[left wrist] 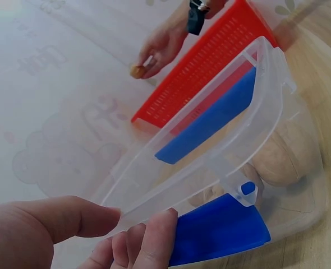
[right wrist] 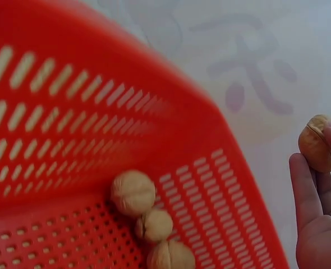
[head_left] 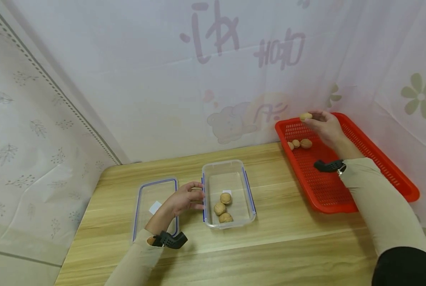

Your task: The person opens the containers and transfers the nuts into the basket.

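My right hand [head_left: 325, 126] pinches a walnut [head_left: 305, 116] between thumb and fingertips, above the far rim of the red plastic basket [head_left: 318, 207]. Several walnuts [right wrist: 133, 193] lie inside the basket in its far left corner. A clear lidless food container [head_left: 223, 169] with blue side latches stands mid-table, holding 3 walnuts [head_left: 220, 208]. At its left side, my left hand [head_left: 184, 198] grips the edge. In the left wrist view the thumb [left wrist: 92, 217] meets the rim and the fingertips lie against the blue latch [left wrist: 221, 232].
The container's clear lid [head_left: 138, 210], with a blue seal line and a white label, lies flat on the wooden table [head_left: 270, 254] beneath my left forearm. Printed curtains [head_left: 145, 87] hang behind and at both sides. The basket stands close to the right curtain.
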A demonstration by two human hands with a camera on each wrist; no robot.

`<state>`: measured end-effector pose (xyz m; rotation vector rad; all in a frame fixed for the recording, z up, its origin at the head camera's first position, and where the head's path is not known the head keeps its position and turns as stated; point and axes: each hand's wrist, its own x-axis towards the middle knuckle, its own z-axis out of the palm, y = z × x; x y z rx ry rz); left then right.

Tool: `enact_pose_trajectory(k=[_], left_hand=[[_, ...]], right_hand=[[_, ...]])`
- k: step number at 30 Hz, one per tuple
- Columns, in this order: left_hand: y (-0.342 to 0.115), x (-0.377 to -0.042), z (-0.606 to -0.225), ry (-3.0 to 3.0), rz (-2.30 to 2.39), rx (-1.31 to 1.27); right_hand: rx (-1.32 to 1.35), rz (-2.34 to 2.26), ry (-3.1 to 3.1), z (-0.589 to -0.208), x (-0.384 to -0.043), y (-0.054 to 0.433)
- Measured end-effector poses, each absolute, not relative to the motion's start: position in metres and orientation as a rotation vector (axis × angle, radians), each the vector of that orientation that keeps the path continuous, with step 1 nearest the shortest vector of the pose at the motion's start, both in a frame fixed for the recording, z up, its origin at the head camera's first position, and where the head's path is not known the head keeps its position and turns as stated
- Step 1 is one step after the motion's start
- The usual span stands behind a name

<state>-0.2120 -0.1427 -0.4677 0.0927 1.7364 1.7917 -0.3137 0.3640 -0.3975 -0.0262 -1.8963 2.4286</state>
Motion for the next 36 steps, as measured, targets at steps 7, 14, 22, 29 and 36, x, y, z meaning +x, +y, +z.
enact_pose_trajectory(k=[7,14,22,29,36], left_hand=[[-0.143,-0.212,-0.466,1.734,1.788,0.088],[-0.141,-0.212,-0.466,1.722,1.794,0.07],[-0.142,-0.211,-0.465,1.72,1.796,0.069],[-0.143,-0.212,-0.466,1.712,1.795,0.063],[-0.143,-0.212,-0.464,1.693,1.803,0.052]], right_hand=[[-0.156,2.25,-2.037,-0.407,-0.316,0.376],[-0.32,2.046,-2.222,-0.428,-0.318,0.391],[-0.453,1.607,-2.588,-0.447,-0.318,0.41],[-0.485,1.456,-2.719,-0.45,-0.315,0.41],[-0.558,1.446,-2.754,-0.448,-0.318,0.408]])
